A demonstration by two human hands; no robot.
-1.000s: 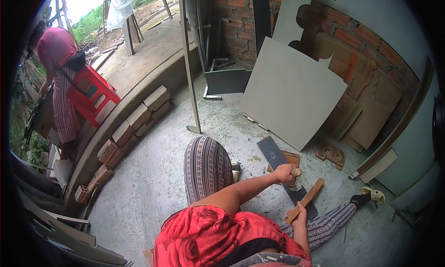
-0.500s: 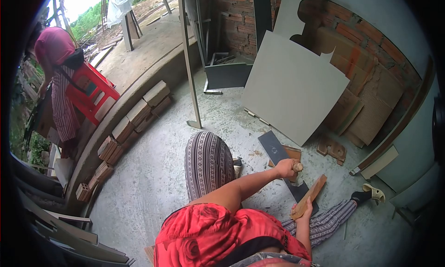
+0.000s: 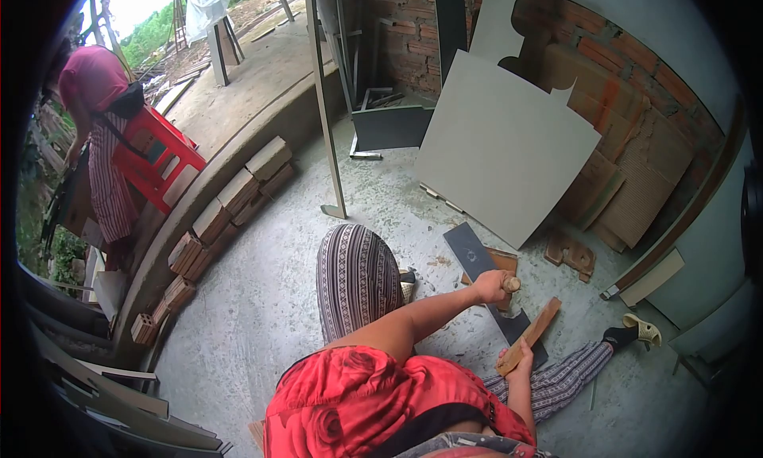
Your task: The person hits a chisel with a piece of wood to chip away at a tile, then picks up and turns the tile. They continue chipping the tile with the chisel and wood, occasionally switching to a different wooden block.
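Observation:
My left hand is wrapped round the upright wooden handle of what looks like a chisel; its blade is hard to make out. Beneath it a long dark board lies aslant, with a notch in its edge near the tool. A thick bar of wood is gripped near its lower end by my right hand. The bar points up and to the right, over the dark board and apart from the chisel. A brown piece of wood lies partly under the dark board.
Chips are scattered on the concrete floor. A cut-out brown wood piece lies beside a large leaning grey panel. A thin post stands ahead. Bricks line a ledge at left; beyond, another person bends near a red stool.
The wooden bar in my right hand has shifted very slightly. My left hand and the chisel look unmoved.

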